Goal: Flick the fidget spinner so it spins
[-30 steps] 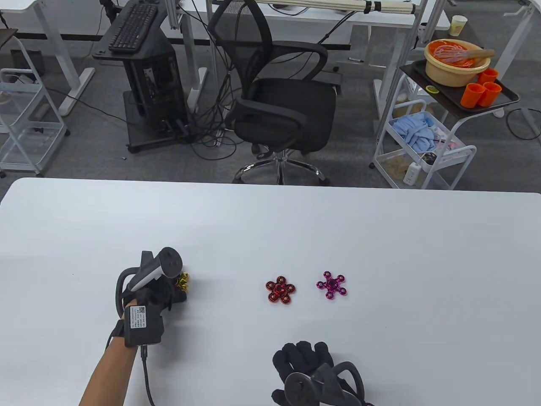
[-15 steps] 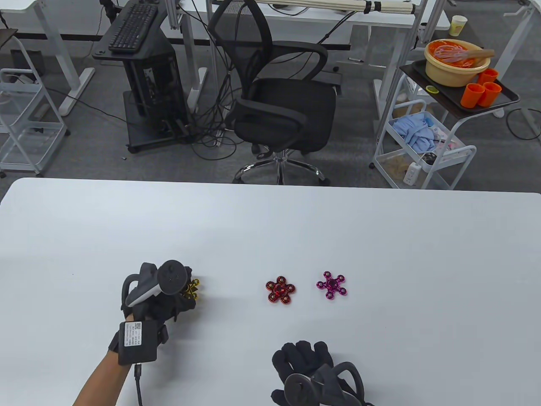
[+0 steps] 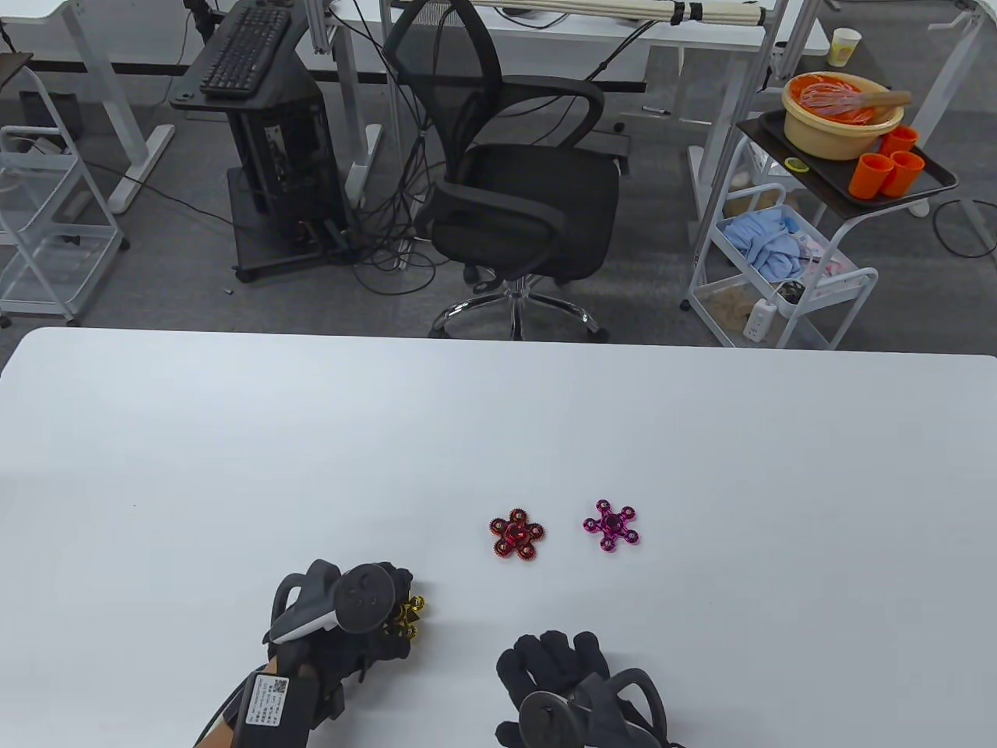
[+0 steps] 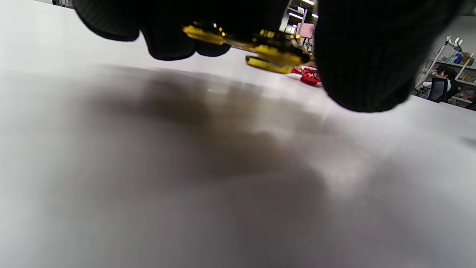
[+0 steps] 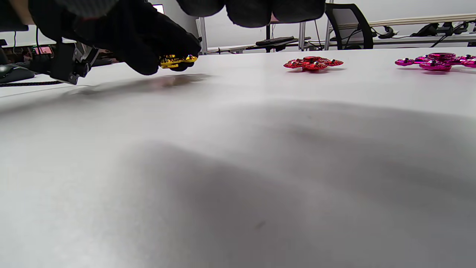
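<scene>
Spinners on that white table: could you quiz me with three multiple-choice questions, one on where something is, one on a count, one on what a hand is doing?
1. Where does the pink spinner lie?
A. right of the red spinner
B. on the chair
C. under the right hand

2. How many spinners are in view?
A. one
B. three
C. five

3. What is the state of the gold spinner?
A. lying flat on the table
B. held off the table by the left hand
C. stacked on the red one

Answers:
1 A, since the table view shows it just right of the red one.
2 B: gold, red and pink.
3 B, as the right wrist view shows it in the fingers, above its shadow.
</scene>
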Available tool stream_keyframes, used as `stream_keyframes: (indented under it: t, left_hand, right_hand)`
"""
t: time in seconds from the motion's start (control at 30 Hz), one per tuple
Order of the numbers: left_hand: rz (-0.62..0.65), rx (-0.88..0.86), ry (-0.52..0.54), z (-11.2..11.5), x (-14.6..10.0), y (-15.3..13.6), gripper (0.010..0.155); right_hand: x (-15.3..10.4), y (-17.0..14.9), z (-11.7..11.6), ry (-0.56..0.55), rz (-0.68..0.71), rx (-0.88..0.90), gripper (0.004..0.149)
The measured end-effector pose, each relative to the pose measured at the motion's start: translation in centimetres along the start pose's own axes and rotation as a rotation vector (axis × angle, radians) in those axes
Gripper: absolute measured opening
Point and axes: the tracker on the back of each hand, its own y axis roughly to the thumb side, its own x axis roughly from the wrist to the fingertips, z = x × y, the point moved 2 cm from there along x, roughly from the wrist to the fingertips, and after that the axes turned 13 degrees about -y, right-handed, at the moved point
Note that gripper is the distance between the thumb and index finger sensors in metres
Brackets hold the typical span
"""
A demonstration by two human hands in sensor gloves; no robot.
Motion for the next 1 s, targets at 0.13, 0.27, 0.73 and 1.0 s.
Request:
stream_keyframes:
  t: [0.13, 0.27, 0.73, 1.0]
  left_hand:
    - [-0.004, -0.003, -0.009, 0.8, -0.5, -0.1, 0.082]
    - [-0.008, 0.004, -0.010, 1.1, -0.7, -0.1, 0.082]
    - [-0.030, 0.014, -0.068, 2.0, -0.6, -0.2, 0.082]
    - [-0.038, 0.004, -0.099, 2.2, -0.8, -0.1, 0.083]
  right_hand:
    - [0.1, 0.1, 0.1, -0.007, -0.006, 0.037, 0.071]
    - [0.5, 0.7, -0.2, 0.007, 0.007, 0.031, 0.071]
    - [5.8, 4.1, 0.0, 0.029, 0.052, -0.062, 0.071]
    - [9.6, 4.4, -2.3, 0.073, -0.007, -0.074, 0.064]
